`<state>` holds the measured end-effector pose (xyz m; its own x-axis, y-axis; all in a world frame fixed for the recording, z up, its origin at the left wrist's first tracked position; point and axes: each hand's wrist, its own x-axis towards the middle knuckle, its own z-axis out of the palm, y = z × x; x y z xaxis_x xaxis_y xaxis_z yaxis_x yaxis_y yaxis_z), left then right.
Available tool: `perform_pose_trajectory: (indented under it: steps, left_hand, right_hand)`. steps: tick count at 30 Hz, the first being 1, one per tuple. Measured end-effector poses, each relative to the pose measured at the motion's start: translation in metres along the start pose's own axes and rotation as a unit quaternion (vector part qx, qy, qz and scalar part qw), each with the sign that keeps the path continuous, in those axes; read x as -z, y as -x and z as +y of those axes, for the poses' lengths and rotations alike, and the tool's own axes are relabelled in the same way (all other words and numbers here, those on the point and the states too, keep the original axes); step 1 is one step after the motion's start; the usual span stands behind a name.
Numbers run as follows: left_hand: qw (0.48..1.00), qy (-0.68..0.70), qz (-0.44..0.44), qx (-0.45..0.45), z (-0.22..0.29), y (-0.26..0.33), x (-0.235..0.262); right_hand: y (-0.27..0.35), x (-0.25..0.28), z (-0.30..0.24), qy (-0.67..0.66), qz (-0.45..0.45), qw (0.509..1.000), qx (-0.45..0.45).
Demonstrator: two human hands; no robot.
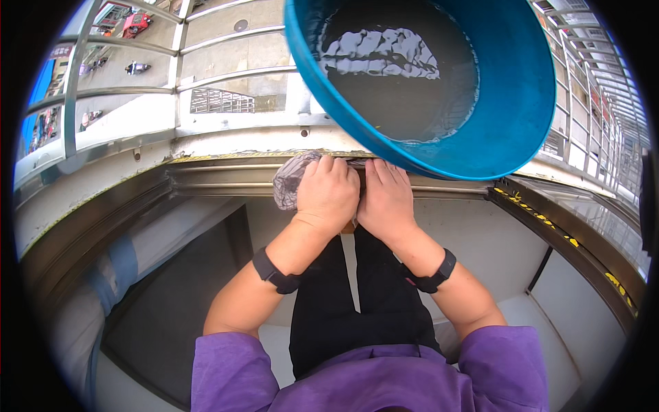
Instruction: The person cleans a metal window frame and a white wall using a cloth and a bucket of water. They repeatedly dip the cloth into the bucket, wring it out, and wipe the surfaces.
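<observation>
A crumpled grey-and-white patterned cloth (287, 184) lies bunched on the metal window track (226, 180) in front of me. My left hand (328, 193) is closed over it, knuckles up, with the cloth bulging out on the left side. Close beside it, my right hand (386, 202) bends its fingers over the track, and a bit of the cloth shows between the two hands. What lies under the right fingers is mostly hidden. Just beyond that hand, a large blue bucket (518, 89) holds murky grey water (412, 106).
Metal railings (177, 65) stand beyond the ledge, with a street (151, 51) far below. On the right, a frame edge (549, 223) carries yellow flecks. A pale wrapped bundle with blue bands (123, 264) is at the left, inside the window.
</observation>
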<state>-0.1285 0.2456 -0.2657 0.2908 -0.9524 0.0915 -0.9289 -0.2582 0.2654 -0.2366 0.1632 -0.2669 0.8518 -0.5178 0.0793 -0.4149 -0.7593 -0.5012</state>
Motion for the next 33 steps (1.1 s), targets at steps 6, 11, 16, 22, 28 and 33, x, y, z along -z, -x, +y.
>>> perform_pose_trajectory:
  steps: [6,11,16,22,28,33]
  left_hand:
    - [0.996,-0.015,0.049,0.077,-0.102,0.052,0.034]
    - [0.975,-0.156,0.039,0.156,-0.186,0.099,0.066]
    - [0.977,-0.129,0.076,0.155,-0.183,0.109,0.066]
    - [0.981,-0.013,0.116,0.157,-0.129,0.092,0.049]
    - [0.959,-0.001,0.167,0.231,-0.171,0.135,0.068]
    - [0.938,0.113,0.214,0.249,-0.145,0.133,0.081]
  right_hand:
    - [-0.023,-0.046,-0.068,-0.01,-0.072,0.997,0.008]
    - [-0.062,-0.12,-0.172,-0.077,-0.043,0.995,0.056]
    - [-0.07,-0.118,-0.178,-0.098,-0.103,0.988,0.055]
    - [-0.057,-0.108,-0.133,-0.118,-0.044,0.982,0.142]
    - [-0.069,-0.131,-0.185,-0.043,-0.032,0.991,0.126]
    - [-0.071,-0.123,-0.172,-0.155,-0.046,0.98,0.118]
